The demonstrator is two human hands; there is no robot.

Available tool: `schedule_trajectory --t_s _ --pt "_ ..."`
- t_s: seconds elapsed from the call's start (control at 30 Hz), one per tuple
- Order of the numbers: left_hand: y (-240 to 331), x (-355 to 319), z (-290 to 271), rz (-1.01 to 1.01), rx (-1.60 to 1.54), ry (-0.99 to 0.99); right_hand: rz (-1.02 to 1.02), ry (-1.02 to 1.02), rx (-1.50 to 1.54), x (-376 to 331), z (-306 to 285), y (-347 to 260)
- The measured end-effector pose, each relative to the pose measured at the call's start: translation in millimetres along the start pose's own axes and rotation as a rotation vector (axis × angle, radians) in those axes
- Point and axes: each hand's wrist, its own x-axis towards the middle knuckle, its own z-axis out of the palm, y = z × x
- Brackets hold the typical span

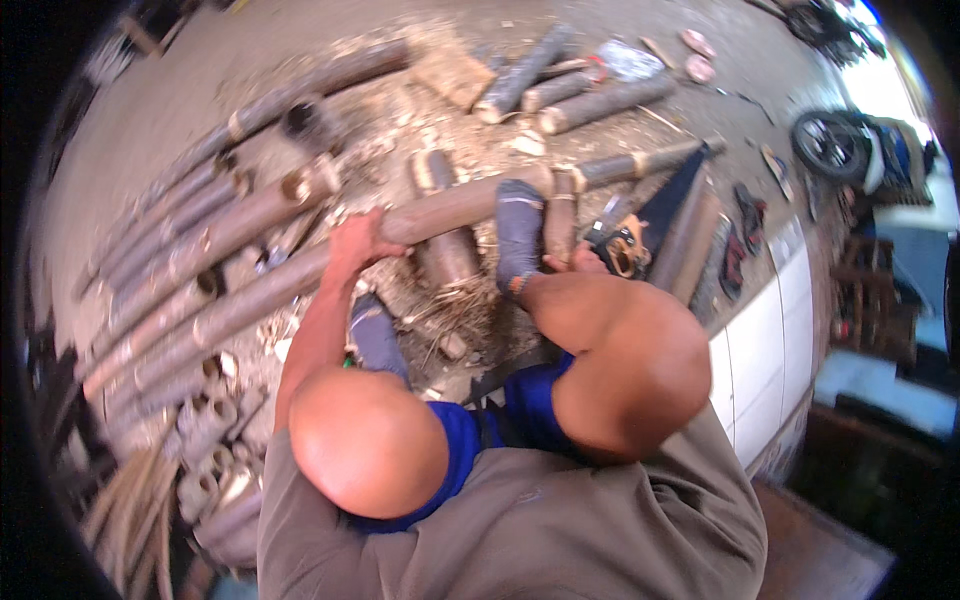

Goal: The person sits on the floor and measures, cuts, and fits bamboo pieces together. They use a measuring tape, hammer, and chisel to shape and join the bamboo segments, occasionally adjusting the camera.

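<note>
A long brown bamboo pole (450, 209) lies crosswise in front of me, resting over a shorter, thick bamboo log (448, 255). My left hand (362, 240) grips the pole from above, its thumb spread along it. My right foot in a grey sock (518, 228) rests against the pole. Right of that foot, a short bamboo piece (561, 215) stands crosswise against the pole; my right hand (580, 262) closes round its near end, partly hidden by my leg. Close beside this hand is a handsaw with an orange-and-black handle (627, 248), its dark blade pointing away.
Several bamboo poles (230, 225) lie to the left, with cut pieces (205, 425) nearer me. More bamboo lengths (605, 105) and a plastic bag (630, 60) lie ahead among shavings. Sandals (740, 240), white tiles (765, 345) and a motorcycle wheel (832, 143) are on the right.
</note>
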Motion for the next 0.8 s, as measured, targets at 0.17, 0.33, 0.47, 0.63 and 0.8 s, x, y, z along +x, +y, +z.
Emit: schedule_trajectory --t_s 0.17,0.33,0.47,0.63,0.8 --pt "2 5 10 0.001 0.060 -0.022 0.271 0.176 0.033 62 82 54" --pt "16 -7 9 0.056 0.058 0.016 0.344 0.294 -0.005 138 104 66" --pt "10 -27 14 0.133 0.056 0.157 0.260 0.298 0.022 163 96 68" --pt "-16 -69 14 0.216 0.055 0.226 0.066 0.226 0.182 125 76 86" --pt "-42 -115 -2 0.124 0.009 0.143 0.094 0.190 0.220 93 87 101"
